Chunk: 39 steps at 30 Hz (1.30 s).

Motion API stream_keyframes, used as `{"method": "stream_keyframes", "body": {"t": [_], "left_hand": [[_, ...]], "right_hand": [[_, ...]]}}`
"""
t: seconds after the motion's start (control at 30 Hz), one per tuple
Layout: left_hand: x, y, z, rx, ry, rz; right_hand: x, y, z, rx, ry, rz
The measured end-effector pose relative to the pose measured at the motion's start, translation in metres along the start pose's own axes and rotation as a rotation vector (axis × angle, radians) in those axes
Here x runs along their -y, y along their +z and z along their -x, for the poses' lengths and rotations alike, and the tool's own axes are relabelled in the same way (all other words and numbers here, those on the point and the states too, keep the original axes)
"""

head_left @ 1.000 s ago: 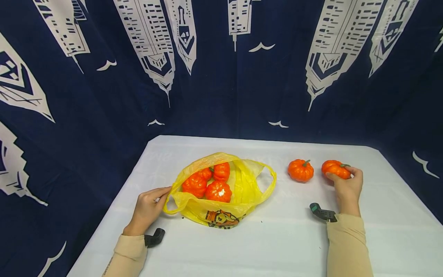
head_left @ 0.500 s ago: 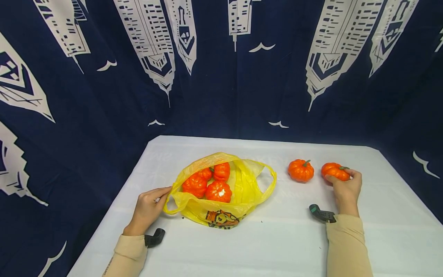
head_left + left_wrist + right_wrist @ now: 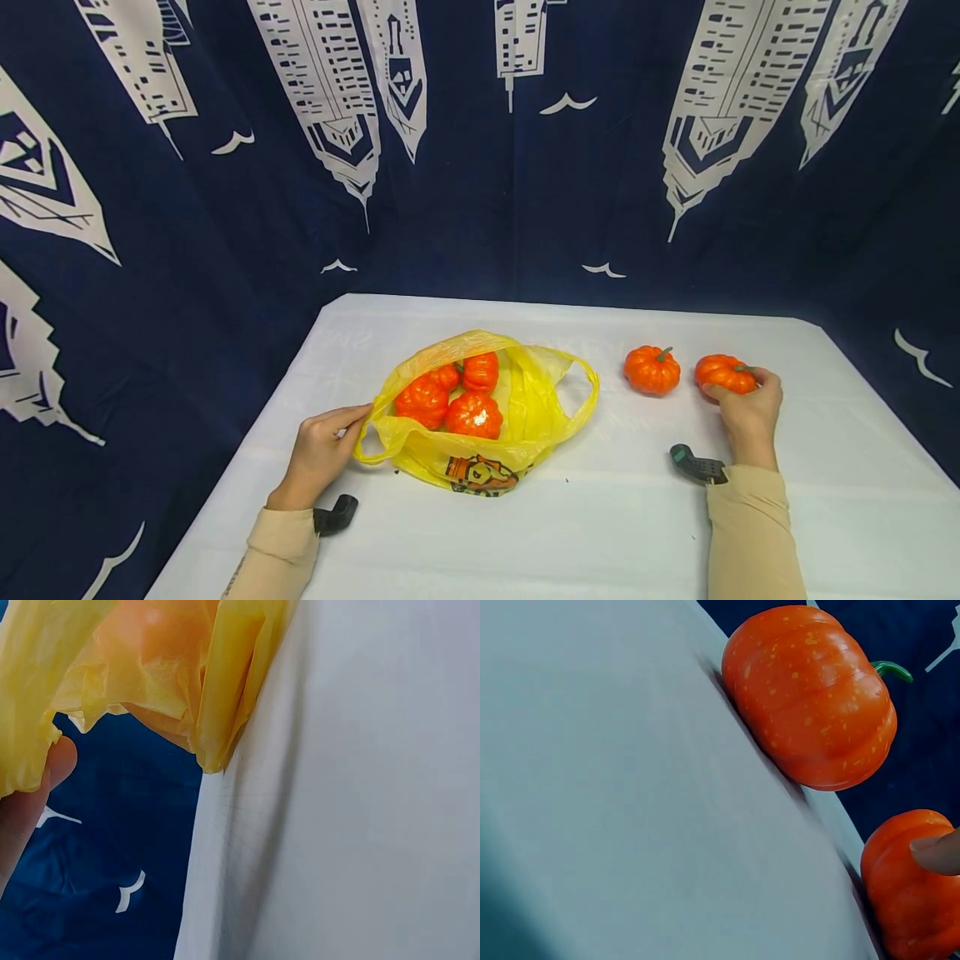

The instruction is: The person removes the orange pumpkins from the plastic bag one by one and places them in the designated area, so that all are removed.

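My left hand [image 3: 318, 450] pinches the left edge of a yellow plastic bag [image 3: 487, 454] by its handle loop. Through the bag's mouth several small orange pumpkins [image 3: 474, 415] show inside. In the left wrist view, a fingertip [image 3: 61, 761] sits against the bunched yellow plastic. At the right, my right hand [image 3: 753, 412] grips an orange pumpkin [image 3: 723, 373] with a green stem, thumb on its near side and fingers on its right. The right wrist view shows the thumb [image 3: 937, 853] on that pumpkin. A second pumpkin [image 3: 651, 371] stands just left of it, apart from the hand.
A white-covered table [image 3: 630, 517] carries everything, its far edge close behind the pumpkins. Behind it hangs a dark blue cloth [image 3: 510, 200] printed with white buildings and birds. The bag's right handle loop [image 3: 588, 400] stands out toward the loose pumpkin.
My right hand has shifted slightly toward me and to the left, with the pumpkin in its grip. The left hand and the bag have stayed in place.
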<state>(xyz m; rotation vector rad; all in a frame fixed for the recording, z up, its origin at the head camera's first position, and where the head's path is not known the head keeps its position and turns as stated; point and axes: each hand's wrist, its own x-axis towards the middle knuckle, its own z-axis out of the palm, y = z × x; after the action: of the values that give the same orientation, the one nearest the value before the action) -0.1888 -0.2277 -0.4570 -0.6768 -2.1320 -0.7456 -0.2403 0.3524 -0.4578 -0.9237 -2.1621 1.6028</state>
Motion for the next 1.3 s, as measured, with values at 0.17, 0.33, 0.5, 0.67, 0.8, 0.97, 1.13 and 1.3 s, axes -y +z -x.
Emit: {"method": "stream_keyframes", "body": {"t": [0.17, 0.33, 0.5, 0.67, 0.8, 0.97, 1.13, 1.3], "left_hand": [[0.000, 0.000, 0.000, 0.001, 0.008, 0.002], [0.000, 0.000, -0.001, 0.002, 0.010, 0.002], [0.000, 0.000, -0.001, 0.001, 0.011, 0.000], [0.000, 0.000, 0.000, 0.001, 0.009, 0.000], [0.000, 0.000, 0.000, -0.002, 0.010, 0.002], [0.000, 0.000, -0.001, -0.005, 0.009, 0.003], [0.001, 0.000, 0.000, -0.006, 0.010, 0.003], [0.000, 0.000, 0.000, -0.003, 0.005, 0.006]], "right_hand": [[-0.002, -0.001, 0.001, -0.003, -0.068, 0.089], [-0.003, -0.003, 0.000, 0.002, -0.095, 0.121], [-0.001, -0.007, 0.000, 0.038, -0.113, 0.165], [0.004, -0.013, 0.001, 0.081, -0.098, 0.205], [0.014, -0.016, 0.005, 0.095, -0.071, 0.226], [0.028, -0.017, 0.013, 0.114, -0.079, 0.250], [0.038, -0.013, 0.019, 0.118, -0.127, 0.269], [0.052, -0.009, 0.028, 0.118, -0.160, 0.278]]}}
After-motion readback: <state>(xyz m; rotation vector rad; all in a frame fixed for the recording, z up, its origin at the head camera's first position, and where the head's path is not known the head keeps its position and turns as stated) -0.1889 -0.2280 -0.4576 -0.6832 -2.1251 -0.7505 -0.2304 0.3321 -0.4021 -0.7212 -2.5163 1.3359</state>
